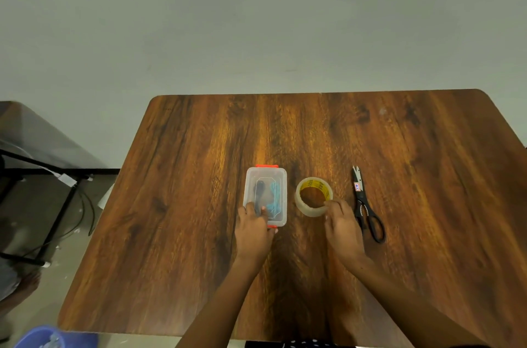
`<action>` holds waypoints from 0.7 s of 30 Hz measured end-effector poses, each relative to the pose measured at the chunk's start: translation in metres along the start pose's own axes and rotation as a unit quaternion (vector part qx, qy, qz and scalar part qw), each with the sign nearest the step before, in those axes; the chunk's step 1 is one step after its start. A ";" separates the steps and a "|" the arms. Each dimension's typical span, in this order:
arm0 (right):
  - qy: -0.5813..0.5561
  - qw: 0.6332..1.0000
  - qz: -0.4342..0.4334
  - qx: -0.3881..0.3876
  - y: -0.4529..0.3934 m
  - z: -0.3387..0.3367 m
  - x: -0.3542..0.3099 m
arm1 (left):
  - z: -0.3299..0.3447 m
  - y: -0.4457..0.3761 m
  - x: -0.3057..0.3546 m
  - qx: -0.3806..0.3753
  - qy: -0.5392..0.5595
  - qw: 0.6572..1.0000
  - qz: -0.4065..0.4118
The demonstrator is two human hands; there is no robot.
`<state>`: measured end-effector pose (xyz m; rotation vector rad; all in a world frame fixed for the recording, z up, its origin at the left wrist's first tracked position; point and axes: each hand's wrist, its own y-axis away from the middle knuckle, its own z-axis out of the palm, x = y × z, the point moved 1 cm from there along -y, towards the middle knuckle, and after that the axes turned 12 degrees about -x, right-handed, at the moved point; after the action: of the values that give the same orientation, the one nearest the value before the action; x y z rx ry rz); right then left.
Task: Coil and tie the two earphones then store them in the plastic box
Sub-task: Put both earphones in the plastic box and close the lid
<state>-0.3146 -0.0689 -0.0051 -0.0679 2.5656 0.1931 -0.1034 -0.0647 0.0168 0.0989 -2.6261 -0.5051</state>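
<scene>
While both hands are working near the middle, the wooden tabletop (199, 233) is carrying every item listed, entered here largest to smallest. Plastic box (265, 196): clear, with orange clasps at its far and near ends, its lid appearing to be on, sitting left of centre. Left hand (254, 229): lying over the box's near end, fingers fairly straight and pressing on the lid, nothing being pinched. Right hand (343, 229): fingers curling against the near rim of the tape roll (313, 196), seemingly pinching it, though blur is making the hold uncertain. Scissors (366, 205): black-handled, lying just right of that hand, blades pointing away, untouched. Tape roll: clear, with a yellow core, lying flat just beside the box. Two earphones, both showing through the lid inside the box: black earphone (258, 193) to the left, blue earphone (275, 197) to the right, apparently coiled; their ties are too small to make out. Risk, as judged: the near clasp may be sitting unlatched, so lifting the box could be popping the lid and spilling the coils; the hand dragging the tape could be nudging the scissors toward the edge.
</scene>
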 end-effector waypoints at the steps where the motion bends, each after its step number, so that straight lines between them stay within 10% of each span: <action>1: 0.006 1.000 0.014 0.004 0.002 0.000 0.004 | -0.001 0.000 0.001 -0.005 0.013 1.000 -0.001; 21: 0.052 0.970 0.231 -0.046 0.001 -0.004 0.054 | -0.006 -0.003 0.001 -0.050 0.058 0.997 0.027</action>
<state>-0.3619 -0.0692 -0.0309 0.5028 2.6376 0.4942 -0.1017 -0.0698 0.0215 0.0244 -2.4791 -0.5929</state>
